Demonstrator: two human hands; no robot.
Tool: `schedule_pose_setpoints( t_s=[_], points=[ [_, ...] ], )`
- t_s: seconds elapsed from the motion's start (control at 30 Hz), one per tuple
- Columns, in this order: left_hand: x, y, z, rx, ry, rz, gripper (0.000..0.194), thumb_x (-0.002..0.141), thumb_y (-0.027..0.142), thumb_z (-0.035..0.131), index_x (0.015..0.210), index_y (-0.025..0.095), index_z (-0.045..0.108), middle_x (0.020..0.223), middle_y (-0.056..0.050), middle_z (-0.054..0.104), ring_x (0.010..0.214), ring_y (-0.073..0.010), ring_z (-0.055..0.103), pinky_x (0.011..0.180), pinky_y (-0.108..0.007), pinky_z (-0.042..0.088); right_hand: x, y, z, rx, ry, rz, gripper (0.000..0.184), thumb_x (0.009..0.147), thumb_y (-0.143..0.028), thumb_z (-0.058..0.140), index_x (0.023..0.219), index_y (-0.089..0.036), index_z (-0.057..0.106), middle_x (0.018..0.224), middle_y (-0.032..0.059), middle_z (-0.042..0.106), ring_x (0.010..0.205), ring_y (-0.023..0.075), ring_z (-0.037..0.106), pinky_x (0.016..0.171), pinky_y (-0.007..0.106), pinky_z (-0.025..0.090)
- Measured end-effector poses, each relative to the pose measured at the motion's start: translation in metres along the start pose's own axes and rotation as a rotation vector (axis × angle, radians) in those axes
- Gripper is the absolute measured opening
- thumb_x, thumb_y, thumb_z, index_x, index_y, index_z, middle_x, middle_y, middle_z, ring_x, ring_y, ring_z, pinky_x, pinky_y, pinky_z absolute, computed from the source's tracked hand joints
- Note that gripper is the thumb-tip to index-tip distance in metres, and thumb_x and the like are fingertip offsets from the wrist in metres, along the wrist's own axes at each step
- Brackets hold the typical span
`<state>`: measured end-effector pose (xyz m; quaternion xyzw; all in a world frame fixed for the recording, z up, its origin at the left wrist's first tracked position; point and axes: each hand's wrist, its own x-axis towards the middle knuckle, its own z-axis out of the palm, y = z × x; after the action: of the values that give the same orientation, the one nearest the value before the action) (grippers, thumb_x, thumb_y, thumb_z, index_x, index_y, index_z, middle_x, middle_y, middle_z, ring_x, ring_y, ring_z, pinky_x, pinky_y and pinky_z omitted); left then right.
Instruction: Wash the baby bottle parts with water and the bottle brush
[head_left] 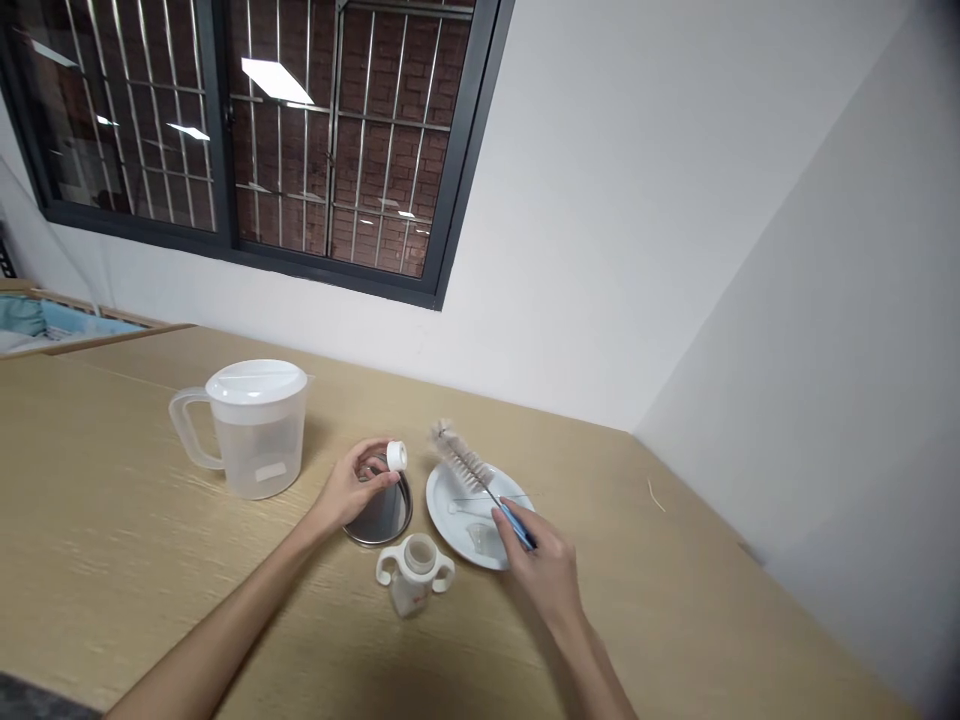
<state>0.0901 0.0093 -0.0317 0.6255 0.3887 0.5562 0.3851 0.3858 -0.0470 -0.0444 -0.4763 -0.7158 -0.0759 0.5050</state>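
Observation:
Between the fingertips of my left hand [361,482] is a small white bottle collar [397,456], held above a round metal tray [381,515]. My right hand [541,562] grips the blue handle of a bottle brush [466,464]; its pale bristles point up and left, over the edge of a white plate [439,515]. On the plate lie a clear piece [484,540], perhaps a nipple, and a thin pale stick-like item [466,510]. An uncapped baby bottle [416,580] with two white handles stands in front, between my forearms.
A translucent lidded pitcher [262,440] stands to the left on the wooden table [720,600]. A thin pale strip [655,496] lies at the right. The wall and a barred window [330,140] rise behind the table. A blue-lined box [67,318] is at far left.

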Motion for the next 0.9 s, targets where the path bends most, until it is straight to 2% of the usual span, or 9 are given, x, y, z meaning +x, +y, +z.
schedule_pose_setpoints(
  t_s=[0.07,0.17,0.27,0.37,0.5,0.67,0.8,0.9],
  points=[
    [0.0,0.0,0.0,0.052,0.012,0.0,0.056,0.074,0.04,0.076,0.123,0.018,0.059,0.113,-0.01,0.068,0.088,-0.0212,0.064,0.079,-0.034,0.051,0.001,-0.004,-0.002,0.04,0.013,0.008,0.025,0.091,-0.035,0.061,0.102,-0.018,0.074,0.097,0.0087,0.077,0.084,0.0226,0.074,0.074,0.03,0.061],
    [-0.001,-0.001,0.001,0.102,0.04,0.004,0.064,0.07,0.036,0.078,0.128,0.02,0.057,0.119,-0.01,0.067,0.093,-0.0232,0.064,0.082,-0.037,0.05,0.0,-0.009,-0.001,0.099,-0.064,-0.049,0.023,0.091,-0.033,0.06,0.104,-0.019,0.074,0.098,0.0083,0.076,0.084,0.0218,0.074,0.074,0.03,0.061],
    [-0.001,-0.003,0.002,0.131,0.06,0.001,0.072,0.067,0.032,0.079,0.133,0.022,0.052,0.119,-0.009,0.068,0.096,-0.0236,0.065,0.084,-0.038,0.049,-0.001,-0.006,0.002,0.06,-0.097,-0.069,0.024,0.092,-0.033,0.06,0.105,-0.02,0.074,0.098,0.0078,0.077,0.084,0.0218,0.074,0.074,0.029,0.061],
    [-0.001,-0.003,0.002,0.173,0.064,-0.009,0.069,0.068,0.029,0.078,0.131,0.021,0.051,0.12,-0.01,0.068,0.096,-0.0232,0.064,0.086,-0.038,0.048,-0.001,-0.002,0.002,0.004,-0.046,-0.04,0.024,0.091,-0.034,0.06,0.104,-0.02,0.075,0.097,0.0077,0.077,0.084,0.0221,0.074,0.073,0.029,0.061],
    [-0.001,-0.001,0.002,0.199,0.06,-0.003,0.067,0.069,0.027,0.077,0.13,0.021,0.053,0.119,-0.01,0.069,0.096,-0.0238,0.064,0.087,-0.039,0.048,0.001,-0.007,-0.001,0.06,0.002,-0.045,0.022,0.091,-0.032,0.061,0.103,-0.018,0.074,0.097,0.0087,0.077,0.083,0.0217,0.074,0.073,0.029,0.06],
    [-0.003,-0.001,0.0,0.222,0.025,0.053,0.065,0.069,0.029,0.076,0.13,0.022,0.056,0.12,-0.009,0.068,0.095,-0.0246,0.063,0.088,-0.04,0.049,0.0,-0.011,0.002,0.09,-0.108,-0.116,0.022,0.092,-0.03,0.059,0.105,-0.02,0.074,0.096,0.0076,0.077,0.08,0.0205,0.074,0.07,0.028,0.06],
    [-0.004,0.0,0.0,0.209,0.014,0.037,0.065,0.071,0.031,0.077,0.131,0.022,0.054,0.119,-0.009,0.068,0.097,-0.0244,0.063,0.087,-0.038,0.049,-0.001,-0.002,0.003,0.008,-0.049,-0.051,0.023,0.091,-0.033,0.06,0.104,-0.02,0.074,0.098,0.0076,0.077,0.084,0.0219,0.074,0.075,0.029,0.06],
    [-0.003,-0.001,0.0,0.221,0.031,0.03,0.064,0.073,0.031,0.076,0.132,0.023,0.053,0.119,-0.008,0.069,0.094,-0.0227,0.063,0.086,-0.037,0.049,-0.001,-0.001,0.001,0.035,-0.004,-0.02,0.022,0.091,-0.032,0.062,0.104,-0.02,0.074,0.099,0.0071,0.076,0.085,0.0216,0.074,0.075,0.029,0.06]
  ],
)
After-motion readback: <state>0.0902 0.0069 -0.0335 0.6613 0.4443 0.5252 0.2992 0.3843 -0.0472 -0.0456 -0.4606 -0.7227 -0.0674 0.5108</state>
